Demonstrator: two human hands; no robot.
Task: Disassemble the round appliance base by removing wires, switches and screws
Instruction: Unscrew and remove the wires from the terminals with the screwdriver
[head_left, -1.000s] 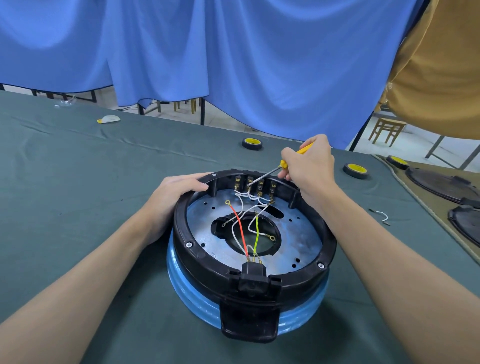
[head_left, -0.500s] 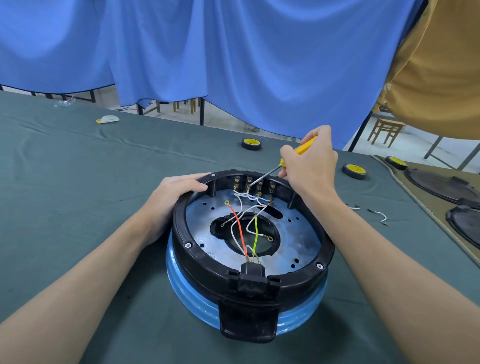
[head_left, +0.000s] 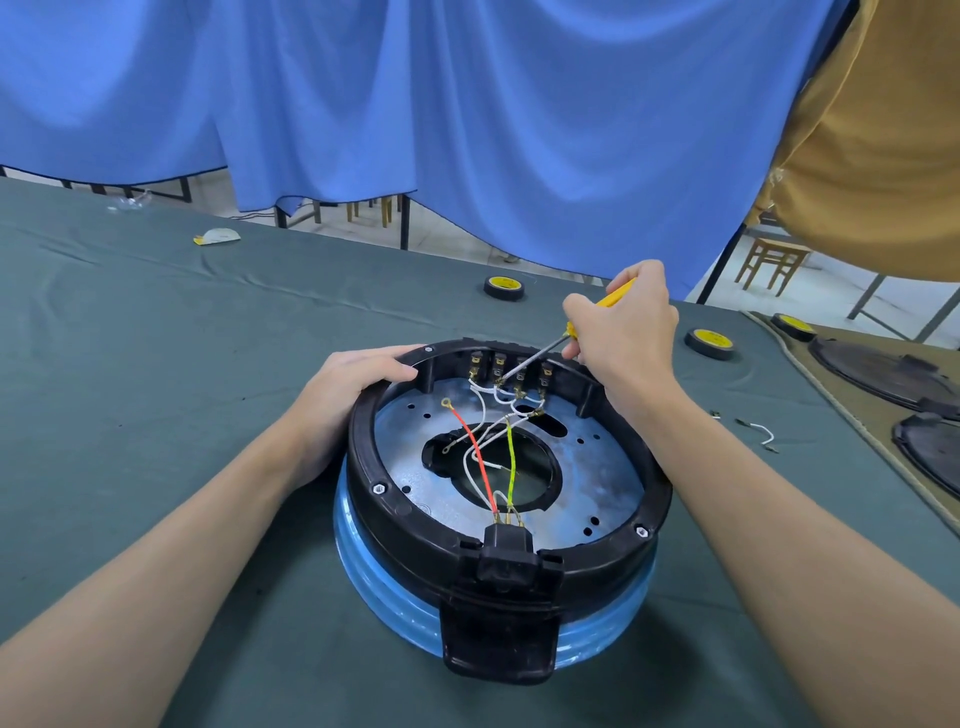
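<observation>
The round appliance base (head_left: 363, 467), a black ring on a blue body with a metal plate inside, lies upside down on the green table. My left hand (head_left: 353, 384) grips its far left rim. My right hand (head_left: 623, 332) holds a yellow-handled screwdriver (head_left: 540, 353), whose tip rests on the row of terminals (head_left: 509, 371) at the far inner wall. White wires (head_left: 480, 410) run from those terminals. A red wire (head_left: 475, 457) and a yellow-green wire (head_left: 510, 462) lead to the black socket (head_left: 509, 556) at the near rim.
Three tape rolls (head_left: 504, 287) (head_left: 709, 343) (head_left: 792, 326) lie beyond the base. A loose white wire piece (head_left: 761, 431) and small bits lie to the right. Dark round covers (head_left: 883, 369) rest on a tan mat at the right edge. A small white-yellow object (head_left: 218, 237) sits far left.
My right hand has lifted and tilted slightly with the screwdriver, whose tip stays at the terminals. My left hand has kept its hold on the rim.
</observation>
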